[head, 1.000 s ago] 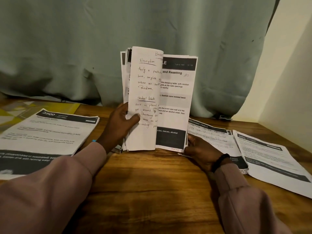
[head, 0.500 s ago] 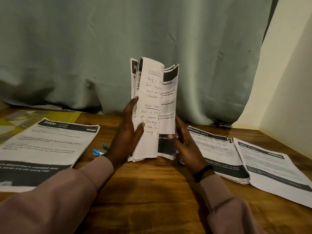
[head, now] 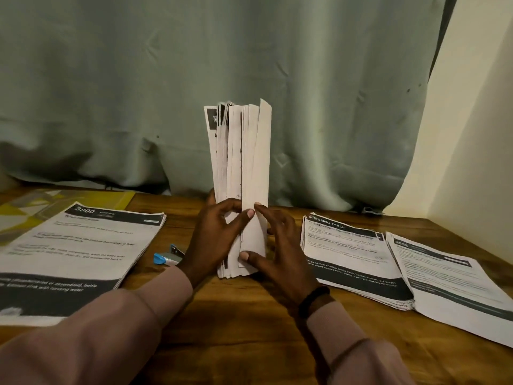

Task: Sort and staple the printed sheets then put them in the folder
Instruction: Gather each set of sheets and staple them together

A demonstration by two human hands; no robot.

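- Grip: left hand (head: pixel 215 240) curls round the near left edge of the upright stack of sheets (head: pixel 241 187), forefinger across the front; right hand (head: pixel 277 251) rests straight fingers and thumb against the right face. Judged purpose: squaring the edges on the bench (head: pixel 244 315) before sorting.
- The stack stands on its lower edge, centre, between both hands.
- Near left: sorted pile headed "3800" (head: pixel 80 245); a blue stapler (head: pixel 169 257) lies just beside it, within reach.
- Right: two sorted piles, "Dressing Table" (head: pixel 352 254) and the outer pile (head: pixel 449 282), edges touching.
- Far left: yellow folder (head: pixel 83 197) partly under the left pile.
- Far: green curtain (head: pixel 249 65).
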